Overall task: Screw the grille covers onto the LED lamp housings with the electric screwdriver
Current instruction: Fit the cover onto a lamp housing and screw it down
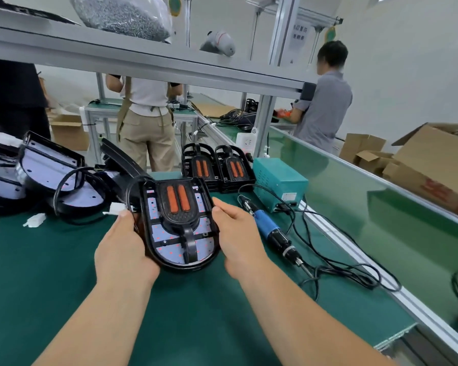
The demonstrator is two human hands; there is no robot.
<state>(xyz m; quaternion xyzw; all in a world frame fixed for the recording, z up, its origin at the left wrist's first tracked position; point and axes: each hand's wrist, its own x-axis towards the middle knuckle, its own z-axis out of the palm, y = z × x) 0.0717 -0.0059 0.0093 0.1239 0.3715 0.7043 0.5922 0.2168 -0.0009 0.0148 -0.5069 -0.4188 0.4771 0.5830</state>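
Note:
I hold one LED lamp housing between both hands over the green mat. A black grille cover with two orange strips sits on its white LED board. My left hand grips the housing's left rim and my right hand grips its right rim. The electric screwdriver, blue and black, lies on the mat just right of my right hand, tip pointing toward me. Two stacks of grille covers stand behind the housing. Uncovered housings with black cables lie piled at the left.
A teal power box sits behind the screwdriver, its black cables looping across the mat. White connectors lie at the left. A green conveyor belt runs along the right. Cardboard boxes stand far right. Other people work behind the bench.

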